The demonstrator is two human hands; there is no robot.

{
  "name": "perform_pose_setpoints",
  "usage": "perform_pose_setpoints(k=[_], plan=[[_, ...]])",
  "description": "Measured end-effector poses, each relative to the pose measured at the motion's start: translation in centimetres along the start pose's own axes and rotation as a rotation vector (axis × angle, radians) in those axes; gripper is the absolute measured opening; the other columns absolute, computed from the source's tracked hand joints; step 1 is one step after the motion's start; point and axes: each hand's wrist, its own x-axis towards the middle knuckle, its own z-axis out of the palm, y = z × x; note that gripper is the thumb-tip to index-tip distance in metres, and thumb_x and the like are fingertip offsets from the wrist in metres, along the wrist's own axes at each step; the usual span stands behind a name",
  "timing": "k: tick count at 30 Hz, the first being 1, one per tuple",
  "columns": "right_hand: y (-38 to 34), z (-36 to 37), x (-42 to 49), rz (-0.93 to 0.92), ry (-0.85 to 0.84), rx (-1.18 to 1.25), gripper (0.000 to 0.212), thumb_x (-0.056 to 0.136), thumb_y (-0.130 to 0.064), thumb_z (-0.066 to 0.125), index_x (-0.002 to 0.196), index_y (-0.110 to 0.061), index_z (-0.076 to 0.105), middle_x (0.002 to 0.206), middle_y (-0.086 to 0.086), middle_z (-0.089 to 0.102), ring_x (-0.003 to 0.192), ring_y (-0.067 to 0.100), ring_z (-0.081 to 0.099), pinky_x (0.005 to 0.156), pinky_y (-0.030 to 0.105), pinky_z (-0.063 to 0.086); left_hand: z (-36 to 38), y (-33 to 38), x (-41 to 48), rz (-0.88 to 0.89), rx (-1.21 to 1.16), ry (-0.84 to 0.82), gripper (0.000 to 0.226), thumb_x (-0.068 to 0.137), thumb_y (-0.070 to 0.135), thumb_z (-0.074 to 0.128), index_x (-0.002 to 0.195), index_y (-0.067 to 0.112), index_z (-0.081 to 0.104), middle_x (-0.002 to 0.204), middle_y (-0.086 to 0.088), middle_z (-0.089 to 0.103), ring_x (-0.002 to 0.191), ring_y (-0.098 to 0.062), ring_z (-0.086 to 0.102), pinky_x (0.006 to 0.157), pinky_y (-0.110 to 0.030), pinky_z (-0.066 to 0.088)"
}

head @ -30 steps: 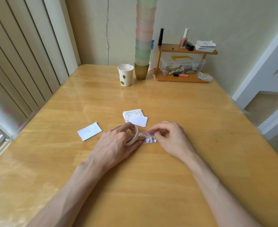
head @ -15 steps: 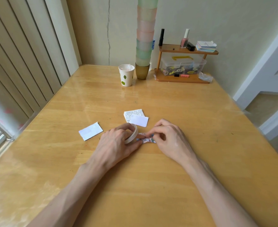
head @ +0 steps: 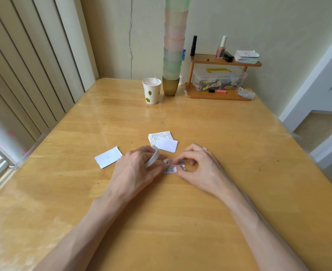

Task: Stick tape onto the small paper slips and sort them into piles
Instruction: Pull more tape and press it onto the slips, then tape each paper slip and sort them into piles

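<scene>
Tipped up a moment ago, the patterned slip (head: 172, 167) now lies flatter on the glossy wooden worktop (head: 180, 118), long axis left to right, between both hands. The left hand (head: 133, 173) curls round the thin white tape roll (head: 153, 157) at the slip's left end. The right hand (head: 200, 171) pinches its right edge. A small pile (head: 166, 142) of paper waits just beyond.

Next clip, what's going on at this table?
A person is taping paper slips on a wooden table. The left hand grips a tape roll, and the right hand pinches a patterned slip right beside it. A blank white slip lies off to the left; a small pile of slips sits just beyond the hands.
</scene>
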Motion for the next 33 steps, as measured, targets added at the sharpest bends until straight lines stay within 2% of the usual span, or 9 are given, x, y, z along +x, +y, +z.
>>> perform_pose_setpoints(k=[3, 6, 12, 16, 23, 28, 33], plan=[[-0.1, -0.03, 0.07, 0.01, 0.004, 0.02, 0.014, 0.083, -0.028, 0.078, 0.091, -0.04, 0.077, 0.1, -0.016, 0.057, 0.081, 0.008, 0.055, 0.08, 0.018, 0.046, 0.4, 0.0, 0.12, -0.005, 0.066, -0.026, 0.036, 0.084, 0.072, 0.067, 0.102, 0.043, 0.079, 0.104, 0.025, 0.065, 0.071, -0.007, 0.062, 0.057, -0.034, 0.05], [-0.2, -0.12, 0.14, 0.029, 0.001, 0.043, 0.015, 0.083, -0.026, 0.079, 0.091, -0.038, 0.077, 0.102, -0.013, 0.055, 0.081, 0.011, 0.054, 0.078, 0.018, 0.047, 0.5, -0.17, 0.35, -0.027, 0.078, -0.044, 0.036, 0.082, 0.071, 0.07, 0.105, 0.044, 0.079, 0.108, 0.023, 0.063, 0.076, -0.009, 0.064, 0.061, -0.037, 0.052], [-0.02, 0.02, 0.24, 0.025, 0.039, 0.064, 0.021, 0.08, -0.023, 0.082, 0.093, -0.039, 0.076, 0.105, -0.01, 0.051, 0.079, 0.011, 0.054, 0.076, 0.007, 0.038, 0.56, -0.26, 0.42, -0.067, 0.069, -0.059, 0.041, 0.081, 0.067, 0.074, 0.115, 0.044, 0.076, 0.112, 0.019, 0.059, 0.078, -0.009, 0.062, 0.064, -0.035, 0.052], [0.24, -0.16, 0.37, 0.021, 0.035, 0.119, 0.031, 0.08, -0.022, 0.083, 0.1, -0.04, 0.069, 0.106, -0.009, 0.05, 0.08, 0.013, 0.056, 0.075, 0.011, 0.042, 0.55, -0.24, 0.37, -0.078, 0.056, -0.054, 0.043, 0.08, 0.066, 0.075, 0.118, 0.044, 0.074, 0.114, 0.018, 0.057, 0.081, -0.009, 0.064, 0.067, -0.036, 0.053], [0.4, 0.21, 0.36, 0.014, -0.015, 0.019, 0.014, 0.085, -0.028, 0.078, 0.093, -0.039, 0.077, 0.105, -0.014, 0.051, 0.083, 0.011, 0.053, 0.077, 0.01, 0.038, 0.64, -0.33, 0.25, -0.081, 0.025, -0.033, 0.039, 0.079, 0.067, 0.076, 0.11, 0.044, 0.076, 0.108, 0.016, 0.059, 0.074, -0.006, 0.057, 0.063, -0.033, 0.05], [0.5, -0.27, 0.4, -0.006, 0.013, 0.091, 0.029, 0.082, -0.025, 0.081, 0.104, -0.041, 0.069, 0.105, -0.008, 0.052, 0.084, 0.013, 0.057, 0.085, 0.019, 0.046, 0.6, -0.25, 0.48, -0.11, 0.036, -0.054, 0.041, 0.079, 0.065, 0.077, 0.112, 0.041, 0.077, 0.114, 0.016, 0.059, 0.083, -0.011, 0.065, 0.069, -0.036, 0.054], [0.62, -0.08, 0.41, -0.024, -0.005, 0.049, 0.016, 0.086, -0.026, 0.079, 0.087, -0.041, 0.074, 0.102, -0.014, 0.052, 0.08, 0.012, 0.056, 0.079, 0.016, 0.04, 0.61, -0.29, 0.41, -0.106, 0.029, -0.04, 0.043, 0.078, 0.068, 0.076, 0.112, 0.042, 0.076, 0.109, 0.016, 0.057, 0.081, -0.009, 0.063, 0.068, -0.038, 0.055]])
